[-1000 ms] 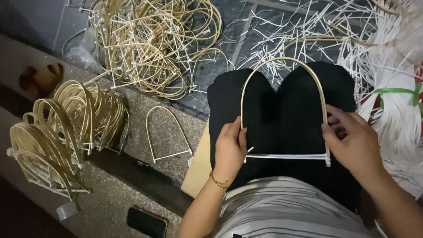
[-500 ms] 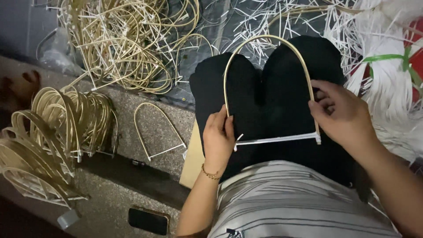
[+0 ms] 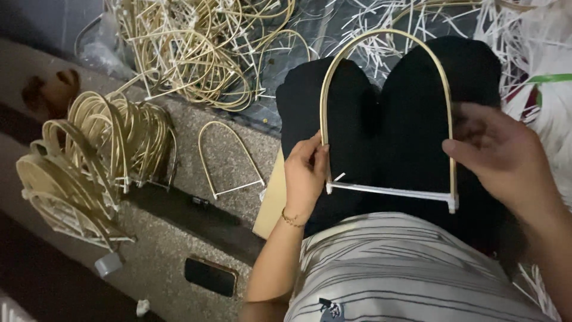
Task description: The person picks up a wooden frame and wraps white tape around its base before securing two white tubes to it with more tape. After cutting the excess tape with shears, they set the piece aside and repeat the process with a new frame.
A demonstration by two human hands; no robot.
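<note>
Over the lap, both hands hold one arch-shaped cane frame (image 3: pixel 387 113): a pale bent strip w/ a white straight bar across its open end, lying against black trousers (image 3: pixel 411 119). Left hand (image 3: pixel 305 176) has its grip closed on the frame's left leg, thumb and fingers pinched just above the left corner joint; a thin bracelet (image 3: pixel 292 219) sits at the wrist. Right hand (image 3: pixel 497 152) is closed on the right leg, fingers wrapped over the strip a bit above the right corner. Frame is roughly flat to the camera, curve pointing away from the body, bar nearest the striped shirt (image 3: pixel 405 268).

Left of the knees, on the speckled stone ledge (image 3: pixel 179 250), a second finished arch (image 3: pixel 229 158) lies alone, well apart from the hands. Further left, a bundle of stacked arches (image 3: pixel 89 161). Beyond it, a loose heap of cane loops (image 3: pixel 196 48). White strip offcuts (image 3: pixel 536 36) are scattered at top right. A dark phone (image 3: pixel 210 276) rests on the ledge near the left elbow. A flat tan board (image 3: pixel 271 200) leans beside the left thigh.
</note>
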